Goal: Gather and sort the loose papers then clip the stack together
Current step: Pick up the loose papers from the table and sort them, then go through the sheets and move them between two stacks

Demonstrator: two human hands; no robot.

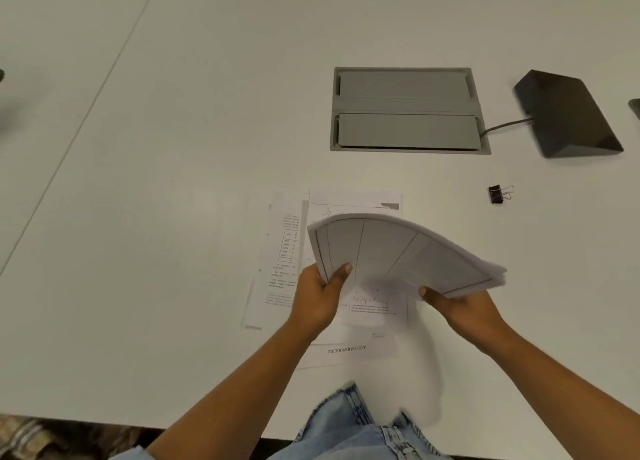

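Below, loose sheet (347, 350) reads "mebooksfree.com".

Thick paper stack (398, 252) bowed upward, raised above loose printed sheets (280, 259) overlapping flat on the white tabletop (173, 182), black binder clip (498, 194) lying apart at 2 o'clock, handles folded.

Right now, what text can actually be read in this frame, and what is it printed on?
"mebooksfree.com": foot of the sheet on the table.
Left sheet: print and a table, too small to read.
Held stack: blurred, unreadable.
Binder clip, black device: no text visible.
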